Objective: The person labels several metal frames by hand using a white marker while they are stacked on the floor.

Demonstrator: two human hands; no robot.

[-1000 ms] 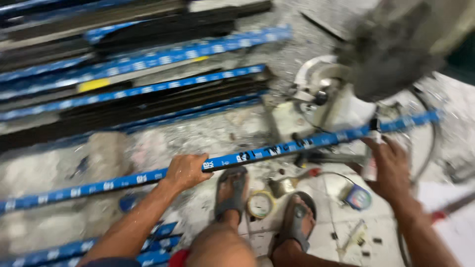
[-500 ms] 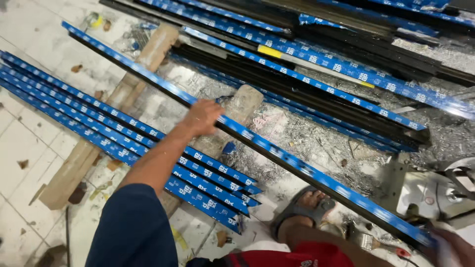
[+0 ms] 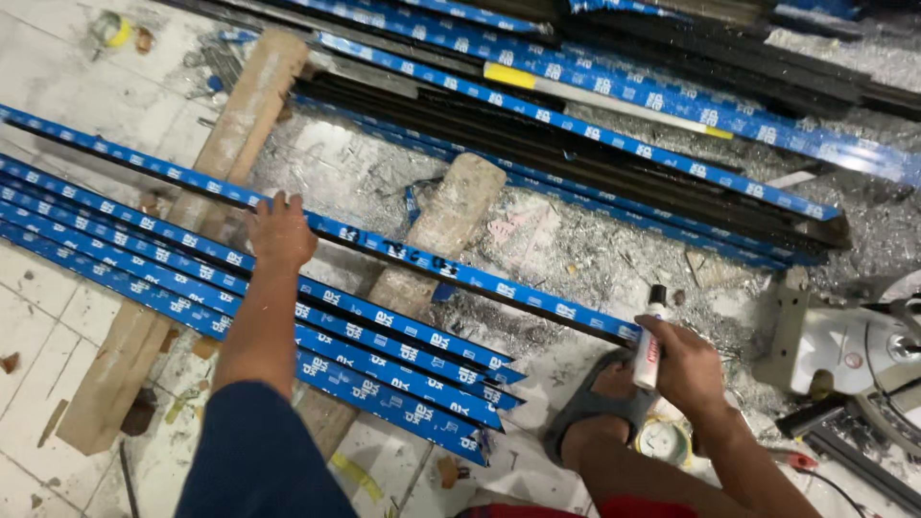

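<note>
Left hand: your left hand presses flat, fingers spread, on the blue-wrapped strip.
Right hand: your right hand is clamped around a white marker at the strip's near end.
Strip: lies diagonally across two wooden blocks.

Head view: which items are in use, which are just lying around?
In use:
left hand pressing on the long blue strip
right hand holding a white marker

Lying about:
stacked blue strips
wooden plank
tape roll
</note>
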